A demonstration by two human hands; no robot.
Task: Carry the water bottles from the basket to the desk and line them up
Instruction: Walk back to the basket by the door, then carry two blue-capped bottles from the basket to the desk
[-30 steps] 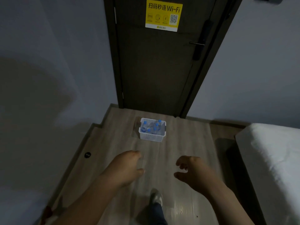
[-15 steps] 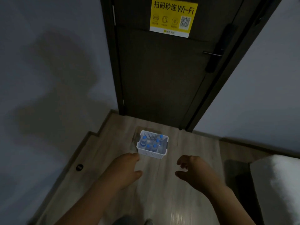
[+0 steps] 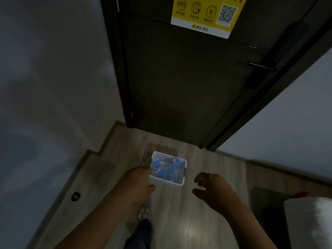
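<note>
A small white perforated basket [image 3: 181,180] stands on the wood floor just in front of the dark door. Several clear water bottles with blue caps [image 3: 162,170] stand upright inside it. My left hand [image 3: 136,184] hovers above the floor and overlaps the basket's left edge in the view, fingers loosely curled, holding nothing. My right hand [image 3: 213,191] is stretched out to the right of the basket, apart from it, fingers loosely curled and empty. The desk is out of view.
A dark door [image 3: 188,83] with a yellow Wi-Fi sign [image 3: 206,15] and a handle [image 3: 260,66] closes the passage ahead. Grey walls flank both sides. A white bed corner [image 3: 309,221] lies at lower right. My shoe [image 3: 143,213] steps forward on the floor.
I have walked closer to the door and the basket. The basket now lies just ahead of my hands, and my left hand overlaps its left edge. Both hands stay empty.
</note>
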